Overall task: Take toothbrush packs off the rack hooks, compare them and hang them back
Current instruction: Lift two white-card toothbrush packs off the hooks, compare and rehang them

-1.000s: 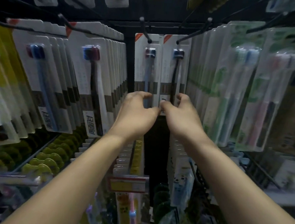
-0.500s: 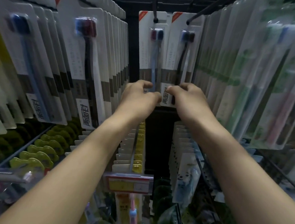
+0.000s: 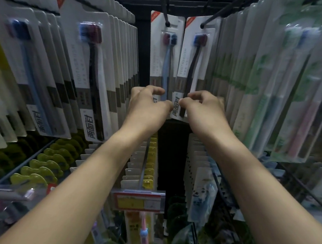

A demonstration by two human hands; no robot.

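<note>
1. Two bare forearms reach forward from the bottom of the view, deep between rows of hanging toothbrush packs on a dark shop rack.
2. The left hand (image 3: 148, 103) has its fingers curled round the lower end of a white card-backed blister pack holding a pale blue toothbrush (image 3: 163, 50); thumb and fingertips pinch its bottom edge.
3. The right hand (image 3: 202, 107) pinches the lower part of a second white card-backed pack holding a black-handled toothbrush (image 3: 197, 55), thumb in front, fingers curled over it.
4. Both packs hang at the very back of the rack, side by side and almost touching, each on its own black metal hook: the left hook (image 3: 165, 16) and the right hook (image 3: 208, 21).
5. The two hands sit close together, thumbs nearly meeting between the packs.
6. To the left, a long row of white toothbrush packs with dark-headed brushes (image 3: 91, 62) hangs in dense file.
7. To the right hangs a row of clear plastic packs with green printed cards (image 3: 259, 81), slightly blurred.
8. Below the hands, a yellow and white shelf price label in a clear holder (image 3: 138, 201) sits at the tip of a lower hook.
9. Lower left, a row of yellow-green carded items (image 3: 43, 162) recedes into shadow; what they are cannot be made out.
</note>
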